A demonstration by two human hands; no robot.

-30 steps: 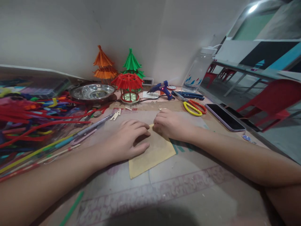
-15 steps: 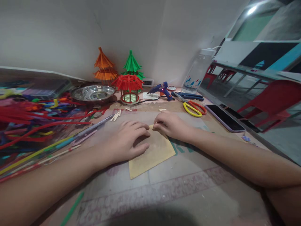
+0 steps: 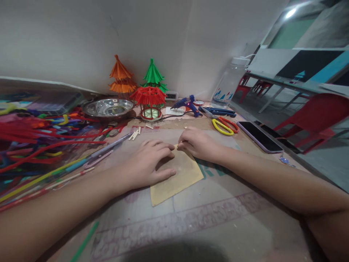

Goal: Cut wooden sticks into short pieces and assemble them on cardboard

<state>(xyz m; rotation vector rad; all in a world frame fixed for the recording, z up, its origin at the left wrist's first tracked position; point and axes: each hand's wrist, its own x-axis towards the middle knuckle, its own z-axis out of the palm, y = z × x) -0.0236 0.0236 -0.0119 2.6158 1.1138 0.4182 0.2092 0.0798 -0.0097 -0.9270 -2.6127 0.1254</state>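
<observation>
A tan sheet of sandpaper-like paper [image 3: 180, 178] lies flat on the table in front of me. My left hand [image 3: 148, 162] rests on its left part, fingers stretched out flat and pressing it down. My right hand [image 3: 197, 143] sits at the sheet's far corner with its fingers curled in a pinch on something small that I cannot make out, held against the paper.
Behind stand a red straw pavilion [image 3: 148, 102], an orange one [image 3: 121, 78] and a green one [image 3: 154, 74], a metal dish [image 3: 107, 107], a blue glue gun [image 3: 188, 103], scissors [image 3: 225, 125], a phone [image 3: 259, 136] and a bottle [image 3: 230, 85]. Coloured straws [image 3: 35, 138] pile up at the left.
My right hand's knuckles shifted slightly along the far corner of the sheet. The left hand stayed put on the paper.
</observation>
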